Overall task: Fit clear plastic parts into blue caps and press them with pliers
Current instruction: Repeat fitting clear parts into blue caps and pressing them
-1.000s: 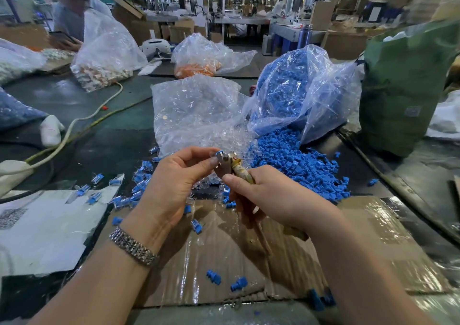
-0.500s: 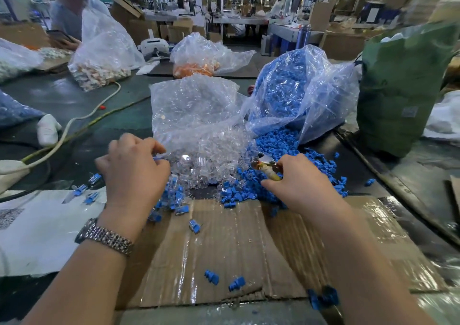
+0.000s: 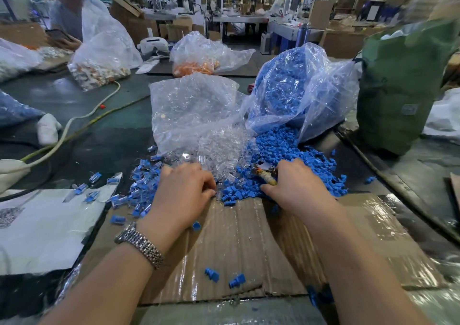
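Since half a second ago, left hand (image 3: 183, 190) shifted right, curled at clear plastic parts (image 3: 219, 148), grasp unclear. Right hand (image 3: 297, 184) gripping pliers (image 3: 265, 172) over blue caps (image 3: 293, 153). Best to pinch one part cleanly. Cardboard (image 3: 239, 245) on dark surface (image 3: 99, 138); cluttered factory hall beyond.

Glossy clear plastic parts (image 3: 219, 150), matt blue caps (image 3: 293, 155), tape-shiny corrugated cardboard (image 3: 236, 245), metal watch band (image 3: 140, 245).

two hands (image 3: 183, 192), one pair of pliers (image 3: 266, 175), two loose blue caps (image 3: 211, 275) near the cardboard's front edge
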`<state>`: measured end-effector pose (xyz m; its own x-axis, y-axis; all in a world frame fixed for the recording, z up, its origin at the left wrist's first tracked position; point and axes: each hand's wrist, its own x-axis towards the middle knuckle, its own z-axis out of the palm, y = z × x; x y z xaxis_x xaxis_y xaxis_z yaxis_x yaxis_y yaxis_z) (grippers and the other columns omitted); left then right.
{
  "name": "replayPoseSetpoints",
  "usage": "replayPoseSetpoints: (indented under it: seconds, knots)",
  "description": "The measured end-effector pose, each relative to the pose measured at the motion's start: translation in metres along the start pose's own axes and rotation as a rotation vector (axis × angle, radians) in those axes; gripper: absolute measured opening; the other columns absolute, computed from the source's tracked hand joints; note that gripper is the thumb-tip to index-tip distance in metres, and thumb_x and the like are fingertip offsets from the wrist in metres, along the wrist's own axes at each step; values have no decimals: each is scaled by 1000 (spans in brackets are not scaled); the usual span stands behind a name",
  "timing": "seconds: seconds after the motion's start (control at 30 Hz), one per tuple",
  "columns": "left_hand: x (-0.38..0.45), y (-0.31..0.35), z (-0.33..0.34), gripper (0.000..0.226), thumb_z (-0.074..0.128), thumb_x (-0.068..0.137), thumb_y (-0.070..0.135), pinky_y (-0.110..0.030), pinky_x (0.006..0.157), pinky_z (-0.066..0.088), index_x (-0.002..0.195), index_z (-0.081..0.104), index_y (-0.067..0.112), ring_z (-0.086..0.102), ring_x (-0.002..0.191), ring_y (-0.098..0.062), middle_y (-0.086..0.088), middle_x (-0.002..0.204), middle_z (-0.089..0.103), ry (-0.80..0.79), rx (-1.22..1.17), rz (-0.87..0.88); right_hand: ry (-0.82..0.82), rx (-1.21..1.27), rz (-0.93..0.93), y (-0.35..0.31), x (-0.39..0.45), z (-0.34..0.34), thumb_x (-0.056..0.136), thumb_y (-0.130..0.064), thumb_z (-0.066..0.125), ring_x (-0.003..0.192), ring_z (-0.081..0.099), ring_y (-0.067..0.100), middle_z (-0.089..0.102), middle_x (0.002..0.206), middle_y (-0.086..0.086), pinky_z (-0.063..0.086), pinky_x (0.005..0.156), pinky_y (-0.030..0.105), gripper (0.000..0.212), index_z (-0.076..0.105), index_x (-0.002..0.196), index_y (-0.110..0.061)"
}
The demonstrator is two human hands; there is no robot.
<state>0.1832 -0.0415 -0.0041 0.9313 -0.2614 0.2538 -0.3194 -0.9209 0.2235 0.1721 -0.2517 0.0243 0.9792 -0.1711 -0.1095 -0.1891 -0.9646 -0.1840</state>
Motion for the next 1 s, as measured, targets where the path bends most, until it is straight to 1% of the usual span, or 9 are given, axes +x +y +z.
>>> replayPoseSetpoints:
  seconds: [0.1, 0.23, 0.3, 0.43, 0.57, 0.7, 0.77, 0.87, 1.0]
  knots:
    - [0, -4, -4, 3, 70, 91, 35, -37, 96, 42, 88, 70, 33, 55, 86, -5, 17, 88, 60, 82, -82, 9, -7, -11, 4, 1, 0, 0, 91, -55, 63, 114, 51, 33, 52, 124, 14, 47, 97, 47, 53, 54, 120, -11]
    - [-1, -2, -11, 12, 73, 88, 21, -30, 71, 56, 82, 66, 28, 53, 72, 4, 17, 81, 59, 186, -219, 56, 7, 33, 0, 3, 0, -1, 90, -58, 64, 121, 47, 34, 49, 129, 14, 44, 101, 51, 56, 54, 122, -13]
    - [-2, 0, -11, 13, 73, 88, 17, -29, 70, 56, 82, 65, 25, 55, 73, 1, 16, 81, 60, 216, -230, 95, 76, 83, -63, 1, -1, -4, 89, -53, 69, 125, 45, 31, 48, 130, 8, 43, 104, 52, 53, 54, 127, -20]
    - [-2, 1, -11, 16, 73, 88, 14, -19, 69, 48, 82, 64, 25, 56, 74, -3, 15, 82, 59, 277, -229, 140, 108, 116, -360, -11, -5, -5, 92, -36, 71, 113, 46, 20, 53, 105, -7, 42, 98, 47, 13, 69, 105, -33]
    - [-3, 2, -13, 12, 71, 89, 16, -27, 71, 55, 85, 64, 25, 58, 74, -5, 13, 85, 60, 298, -245, 175, 60, 37, -436, -21, -5, 6, 93, -36, 69, 111, 43, 19, 52, 98, -8, 34, 94, 43, 10, 73, 102, -33]
    - [-4, 5, -14, 3, 67, 88, 20, -33, 72, 58, 86, 66, 22, 60, 76, -7, 11, 86, 61, 283, -257, 220, 63, 6, -450, -21, -5, 9, 95, -32, 66, 107, 48, 19, 54, 97, -6, 39, 95, 42, 7, 69, 99, -28]
    - [-4, 7, -14, 3, 65, 87, 22, -33, 74, 59, 87, 67, 21, 60, 78, -7, 11, 88, 61, 275, -261, 234, 84, 142, -436, -17, -5, 6, 94, -26, 66, 97, 57, 17, 62, 95, -5, 49, 89, 38, 5, 64, 95, -22]
    - [-4, 8, -15, 4, 63, 87, 23, -30, 72, 58, 86, 67, 22, 59, 77, -6, 12, 88, 61, 275, -261, 250, 103, 547, -369, -12, -3, -2, 93, -20, 70, 85, 65, 11, 68, 90, -6, 54, 79, 25, 7, 67, 99, -20]
    - [-5, 10, -16, 7, 61, 87, 24, -31, 70, 58, 87, 67, 22, 60, 76, -7, 11, 87, 60, 271, -263, 267, -17, 1001, -344, -12, -4, -5, 91, -10, 72, 85, 74, 10, 77, 87, -1, 58, 84, 21, 12, 75, 96, -20]
